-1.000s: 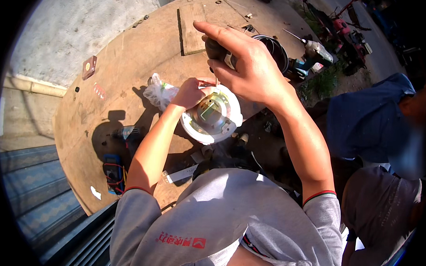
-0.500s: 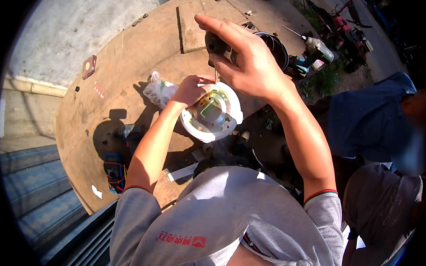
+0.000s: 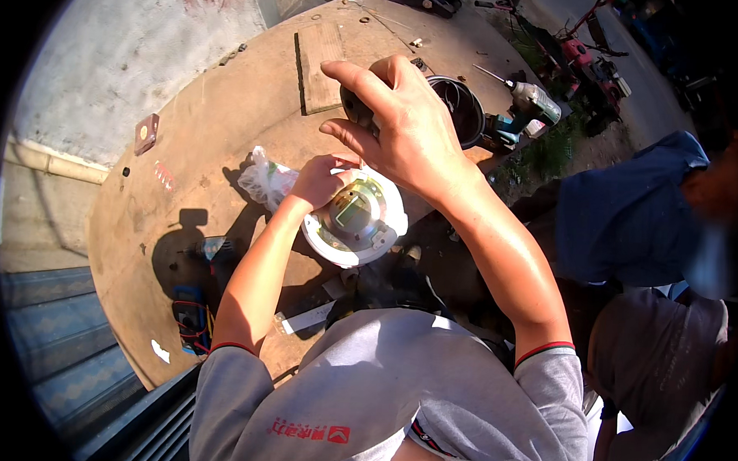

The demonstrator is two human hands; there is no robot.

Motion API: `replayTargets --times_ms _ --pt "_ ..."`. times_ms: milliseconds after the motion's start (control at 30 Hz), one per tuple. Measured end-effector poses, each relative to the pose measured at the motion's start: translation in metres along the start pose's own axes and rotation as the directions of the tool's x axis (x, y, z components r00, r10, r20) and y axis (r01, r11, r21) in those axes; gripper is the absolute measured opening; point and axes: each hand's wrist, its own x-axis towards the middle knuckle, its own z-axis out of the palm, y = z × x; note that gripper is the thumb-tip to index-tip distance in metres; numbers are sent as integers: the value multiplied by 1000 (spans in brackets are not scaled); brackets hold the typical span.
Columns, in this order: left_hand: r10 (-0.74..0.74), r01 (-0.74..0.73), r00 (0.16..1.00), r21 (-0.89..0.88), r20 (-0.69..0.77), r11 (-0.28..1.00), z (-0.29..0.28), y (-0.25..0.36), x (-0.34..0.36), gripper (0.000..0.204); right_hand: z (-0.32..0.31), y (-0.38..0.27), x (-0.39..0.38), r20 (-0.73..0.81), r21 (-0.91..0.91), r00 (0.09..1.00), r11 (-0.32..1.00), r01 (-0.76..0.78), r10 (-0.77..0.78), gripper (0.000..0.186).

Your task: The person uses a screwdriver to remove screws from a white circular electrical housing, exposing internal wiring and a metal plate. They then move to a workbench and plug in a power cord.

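Note:
A round white-rimmed part (image 3: pixel 367 252) with a shiny metal centre and a label lies tilted in front of me. My left hand (image 3: pixel 319 182) grips its far-left edge, fingers bent over the rim, some fingertips hidden. Above the far edge, my right hand (image 3: pixel 413 134) is curled loosely round the dark handle of a screwdriver (image 3: pixel 355 108). Its index finger and thumb stretch along the handle. Only a bit of the thin shaft shows, pointing down at the rim by my left fingertips. A crumpled clear plastic bag (image 3: pixel 265 180) lies beside my left hand.
On the brown table (image 3: pixel 202 135) are a wooden board (image 3: pixel 319 66), a black round container (image 3: pixel 458 112), a cordless power driver (image 3: pixel 528 110), a small brown box (image 3: pixel 146 133) and a blue-black meter with red leads (image 3: pixel 190 318). A person in blue (image 3: pixel 621 215) is close on the right.
The view has shifted slightly, so the table things sit a little lower and further left. My right hand has loosened and turned on the screwdriver handle; my left hand keeps its grip.

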Motion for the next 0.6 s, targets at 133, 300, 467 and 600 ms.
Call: replayTargets --times_ms 133,300,467,600 --pt "-27 28 999 -33 17 999 -2 -12 4 26 -6 -2 1 96 133 994 989 -66 54 49" --pt "-23 23 1000 9 -11 1000 -1 -5 3 26 1 -1 6 -51 -90 995 992 82 -87 53" --pt "-45 47 998 -38 47 998 -4 -7 8 26 -1 -4 2 99 7 995 1000 -18 17 54" --pt "64 -64 998 5 -12 998 -1 -20 3 26 2 -16 8 90 -127 996 992 -6 17 52"
